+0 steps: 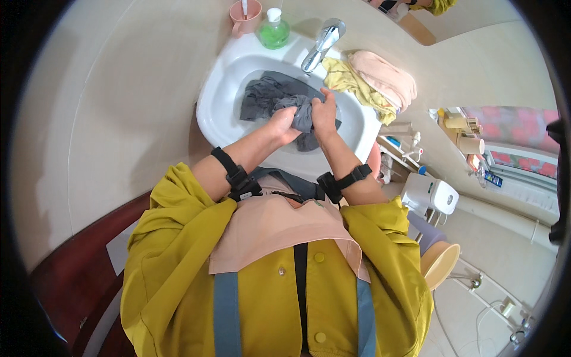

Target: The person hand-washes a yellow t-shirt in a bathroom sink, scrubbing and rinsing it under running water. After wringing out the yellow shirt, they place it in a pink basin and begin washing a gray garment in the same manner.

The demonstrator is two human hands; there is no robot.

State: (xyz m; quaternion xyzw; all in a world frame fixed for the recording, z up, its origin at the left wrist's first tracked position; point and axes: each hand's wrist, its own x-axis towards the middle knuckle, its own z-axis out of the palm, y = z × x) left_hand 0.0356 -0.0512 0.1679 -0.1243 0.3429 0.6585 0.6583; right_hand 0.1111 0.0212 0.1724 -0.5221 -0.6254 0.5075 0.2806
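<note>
A dark grey cloth garment point(267, 91) lies wet and crumpled in the white sink point(215, 107), spread toward the basin's back and left. My left hand point(283, 126) is closed on a bunched part of it near the basin's middle. Close beside it on the right, my right hand point(323, 115) grips the same bunch, its thumb and a finger pointing up toward the faucet. Between the two hands the fabric is gathered, and a loose end hangs down below them. The chrome faucet point(323, 44) stands at the sink's back, just beyond my right hand.
A green soap pump bottle point(274, 33) and a pink cup point(245, 24) with a toothbrush stand at the back left. Folded yellow cloth point(357, 83) and pink cloth point(385, 77) rest on the right rim. A white lidded bin-like box point(425, 193) is farther right.
</note>
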